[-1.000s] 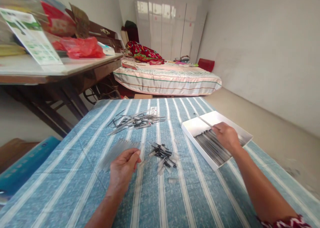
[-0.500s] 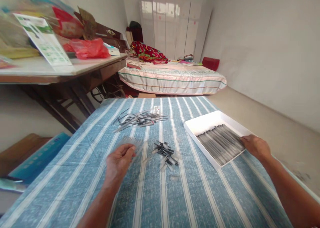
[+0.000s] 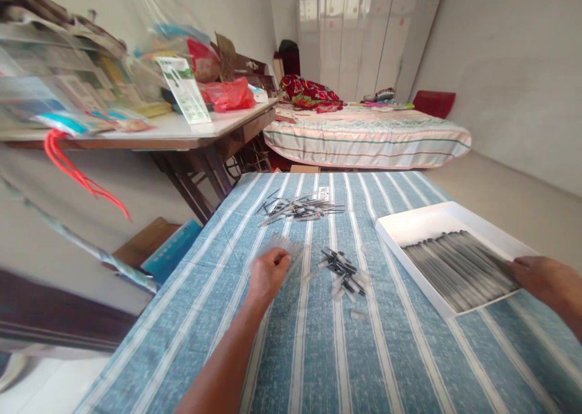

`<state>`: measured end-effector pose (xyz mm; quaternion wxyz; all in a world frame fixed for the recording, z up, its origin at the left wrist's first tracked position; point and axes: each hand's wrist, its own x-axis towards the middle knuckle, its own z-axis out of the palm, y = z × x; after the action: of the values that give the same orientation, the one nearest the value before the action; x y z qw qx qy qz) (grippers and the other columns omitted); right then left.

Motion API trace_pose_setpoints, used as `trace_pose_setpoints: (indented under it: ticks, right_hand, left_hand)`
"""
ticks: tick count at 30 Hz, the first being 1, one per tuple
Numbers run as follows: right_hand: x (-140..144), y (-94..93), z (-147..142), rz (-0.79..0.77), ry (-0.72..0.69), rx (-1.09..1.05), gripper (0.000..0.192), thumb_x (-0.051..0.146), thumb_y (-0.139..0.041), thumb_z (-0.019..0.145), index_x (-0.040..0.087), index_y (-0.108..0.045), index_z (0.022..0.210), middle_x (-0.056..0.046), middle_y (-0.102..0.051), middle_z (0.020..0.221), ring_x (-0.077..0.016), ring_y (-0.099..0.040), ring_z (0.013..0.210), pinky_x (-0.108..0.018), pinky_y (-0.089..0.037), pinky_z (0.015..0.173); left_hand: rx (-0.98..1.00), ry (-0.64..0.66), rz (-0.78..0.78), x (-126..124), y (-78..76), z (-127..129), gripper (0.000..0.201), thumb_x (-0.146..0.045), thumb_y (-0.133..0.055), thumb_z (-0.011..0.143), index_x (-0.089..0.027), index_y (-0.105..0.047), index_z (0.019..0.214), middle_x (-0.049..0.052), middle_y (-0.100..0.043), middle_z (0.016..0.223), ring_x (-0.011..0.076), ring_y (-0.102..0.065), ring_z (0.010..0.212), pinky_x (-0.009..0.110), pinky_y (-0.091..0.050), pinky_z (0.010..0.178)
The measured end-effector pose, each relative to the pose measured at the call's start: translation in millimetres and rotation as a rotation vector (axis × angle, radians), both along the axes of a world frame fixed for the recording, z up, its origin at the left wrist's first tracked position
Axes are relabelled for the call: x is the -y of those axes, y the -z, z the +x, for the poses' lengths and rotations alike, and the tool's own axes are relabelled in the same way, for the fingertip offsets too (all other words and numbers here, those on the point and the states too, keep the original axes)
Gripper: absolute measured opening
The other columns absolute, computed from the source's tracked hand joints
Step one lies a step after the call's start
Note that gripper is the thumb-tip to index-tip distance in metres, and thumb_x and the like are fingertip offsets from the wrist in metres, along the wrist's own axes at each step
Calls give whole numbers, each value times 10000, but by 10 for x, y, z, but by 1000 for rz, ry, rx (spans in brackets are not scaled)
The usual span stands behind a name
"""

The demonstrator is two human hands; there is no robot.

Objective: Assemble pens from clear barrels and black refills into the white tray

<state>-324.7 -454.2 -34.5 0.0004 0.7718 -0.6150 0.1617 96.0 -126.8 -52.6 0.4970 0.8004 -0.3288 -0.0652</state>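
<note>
My left hand (image 3: 269,271) is closed in a pinch at a cluster of clear plastic pen barrels (image 3: 293,247), its fingertips on them. To its right lies a small pile of black and clear pen caps (image 3: 343,271). Behind is a heap of thin dark pen refills (image 3: 302,208). At the right, my right hand (image 3: 543,277) reaches over the near right corner of a shallow white box (image 3: 411,280). Its fingers are closed at the end of the outermost of the grey pens (image 3: 459,268) lined up in the box; the grip is partly hidden.
A blue striped cloth (image 3: 291,353) covers the table. A worktable (image 3: 227,126) with bags and a leaning card stands at the left, a blue box (image 3: 170,250) below it. Beyond are a bed (image 3: 364,141) and a white wardrobe (image 3: 350,44).
The view has turned left, so everything sits farther right in it. My left hand stays at the clear barrels, and my right hand stays at the corner of the white box.
</note>
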Motion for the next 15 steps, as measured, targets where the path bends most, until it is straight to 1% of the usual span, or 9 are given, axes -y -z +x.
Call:
trace_pose_setpoints:
  ticks: [3, 4, 6, 8, 9, 10, 11, 13, 15]
  right_hand:
    - [-250, -172, 230, -23, 67, -92, 252, 385, -503, 749, 233, -702, 769, -201, -626, 1049, -339, -609, 832, -457, -421, 644]
    - [-376, -232, 358, -65, 19, -55, 275, 387, -477, 769, 234, -698, 824, -186, -627, 1060, -341, -604, 859, -461, -424, 670]
    - [-668, -334, 686, -106, -210, 127, 275, 372, -470, 787, 228, -692, 862, -157, -654, 1007, -297, -607, 889, -413, -435, 751]
    - [-968, -397, 1070, -4, -477, 323, 290, 386, -471, 792, 205, -685, 869, -105, -685, 913, -249, -622, 846, -357, -453, 765]
    - [-1106, -411, 1265, 110, -601, 359, 289, 400, -480, 785, 203, -683, 844, -67, -692, 854, -225, -627, 786, -332, -464, 729]
    - [-1229, -414, 1453, 258, -727, 336, 285, 401, -474, 791, 204, -677, 832, -36, -689, 826, -198, -623, 747, -300, -465, 692]
    - [-1335, -409, 1627, 360, -822, 306, 281, 385, -463, 799, 196, -671, 816, -16, -681, 793, -174, -614, 716, -272, -457, 665]
    - [-1500, -381, 1918, 456, -950, 196, 260, 338, -452, 799, 182, -657, 769, 8, -645, 677, -141, -582, 634, -231, -416, 591]
    - [-1610, -341, 2119, 460, -991, 32, 214, 326, -498, 765, 182, -651, 727, 10, -619, 620, -134, -558, 596, -219, -358, 540]
  left_hand:
    - [191, 33, 101, 35, 40, -99, 83, -262, -588, 678, -200, -640, 698, 18, -605, 646, 148, -545, 591, 227, -366, 584]
    - [240, 39, 156, 49, 44, -134, 91, -254, -587, 685, -201, -641, 735, 33, -619, 716, 158, -560, 639, 233, -374, 615]
    - [325, 47, 325, 81, 33, -199, 139, -252, -553, 723, -199, -633, 824, 61, -621, 854, 177, -577, 747, 245, -387, 676]
    - [406, 66, 534, 113, 9, -247, 192, -252, -487, 777, -188, -609, 911, 79, -602, 946, 191, -575, 840, 260, -396, 718]
    - [446, 79, 619, 126, -4, -263, 213, -251, -455, 798, -182, -596, 943, 85, -594, 970, 196, -572, 873, 268, -401, 731]
    - [481, 93, 677, 136, -13, -272, 228, -252, -429, 814, -175, -586, 960, 90, -590, 979, 200, -569, 891, 275, -407, 736]
    - [508, 107, 709, 143, -20, -276, 235, -254, -412, 824, -169, -583, 961, 94, -589, 976, 203, -570, 898, 282, -412, 735]
    - [538, 126, 731, 147, -26, -272, 236, -249, -394, 830, -162, -588, 931, 98, -593, 950, 208, -574, 890, 293, -421, 725]
    - [541, 138, 749, 140, -27, -262, 229, -239, -391, 825, -156, -598, 875, 101, -599, 921, 215, -582, 870, 303, -425, 710]
